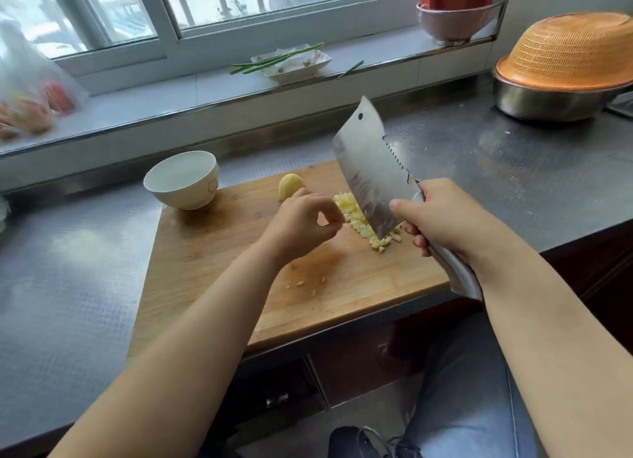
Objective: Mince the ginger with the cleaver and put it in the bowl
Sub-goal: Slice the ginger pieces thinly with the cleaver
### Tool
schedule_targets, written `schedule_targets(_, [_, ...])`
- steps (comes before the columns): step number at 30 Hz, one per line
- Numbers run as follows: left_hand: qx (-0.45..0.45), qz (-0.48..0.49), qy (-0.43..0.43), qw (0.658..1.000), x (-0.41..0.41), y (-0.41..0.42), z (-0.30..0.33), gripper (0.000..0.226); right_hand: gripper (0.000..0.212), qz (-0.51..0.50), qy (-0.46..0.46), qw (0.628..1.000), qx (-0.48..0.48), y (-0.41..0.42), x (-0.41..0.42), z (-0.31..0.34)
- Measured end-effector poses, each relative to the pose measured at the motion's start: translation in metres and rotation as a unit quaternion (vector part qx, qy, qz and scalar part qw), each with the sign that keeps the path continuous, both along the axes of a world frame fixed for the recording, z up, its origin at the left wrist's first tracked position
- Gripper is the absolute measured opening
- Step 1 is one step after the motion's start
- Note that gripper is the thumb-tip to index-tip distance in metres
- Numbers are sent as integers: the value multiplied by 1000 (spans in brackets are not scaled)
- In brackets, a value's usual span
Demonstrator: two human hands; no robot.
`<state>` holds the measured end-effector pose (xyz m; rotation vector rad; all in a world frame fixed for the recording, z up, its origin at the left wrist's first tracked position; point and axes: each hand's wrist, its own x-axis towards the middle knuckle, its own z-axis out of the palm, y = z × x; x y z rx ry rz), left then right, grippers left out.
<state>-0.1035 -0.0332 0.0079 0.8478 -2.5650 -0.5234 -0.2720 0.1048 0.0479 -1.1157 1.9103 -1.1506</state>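
**Cleaver raised over the ginger pile**

Nearest me, both bare forearms reach in over the grey metal surface and the rectangular wooden cutting board. My right hand has its grip wrapped tight around the silver handle of the broad steel cleaver, thumb pressed against the flat of the blade. The blade is tilted, its tip lifted up and away, its heel low over the heap of pale yellow minced ginger, which sits mid-board. I cannot tell whether the edge touches the heap. My left hand is just beside that pile on its left, fingers curled in with thumb and fingertips pinched near each other; whether they pinch a bit of ginger I cannot tell. A few stray crumbs lie on the board closer to me.

Further back, a whole yellow ginger knob rests at the far edge of the board, partly behind the left hand. The small white ceramic bowl stands at the board's far left corner, apparently empty. Beyond, green scallions on a white tray on the windowsill, and an orange woven colander upturned on a steel basin at far right.
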Motion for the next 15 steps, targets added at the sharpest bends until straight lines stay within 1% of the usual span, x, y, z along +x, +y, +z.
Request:
schedule_targets(1, [3, -3, -11, 1000, 1, -1, 0, 14, 12, 1, 7, 1000, 7, 1, 1, -1])
schedule_targets(3, [4, -2, -24, 1000, 3, -3, 1, 20, 14, 5, 43, 999, 24, 3, 5, -2])
schedule_targets(6, [-7, 11, 13, 1000, 8, -5, 5, 20, 25, 1, 136, 990, 30, 6, 12, -1])
schedule_targets(8, [-38, 36, 79, 995, 11, -8, 6, 17, 31, 16, 158, 987, 25, 9, 17, 0])
schedule_targets(9, [-57, 62, 135, 987, 13, -9, 7, 15, 31, 28, 166, 985, 30, 11, 19, 0])
schedule_targets(10, [-71, 98, 201, 972, 14, -12, 8, 13, 29, 41, 176, 983, 36, 14, 21, 0])
schedule_targets(12, [-86, 170, 328, 925, 17, -12, 14, 13, 24, 65, 179, 980, 54, 18, 25, -2])
schedule_targets(13, [-89, 190, 368, 906, 18, -11, 18, 13, 24, 79, 174, 980, 62, 21, 27, -3])
schedule_targets(14, [-93, 192, 388, 896, 17, -8, 23, 14, 28, 94, 173, 978, 68, 23, 30, -5])
schedule_targets(15, [-101, 180, 391, 897, 16, -4, 27, 16, 33, 109, 179, 975, 74, 25, 33, -6])
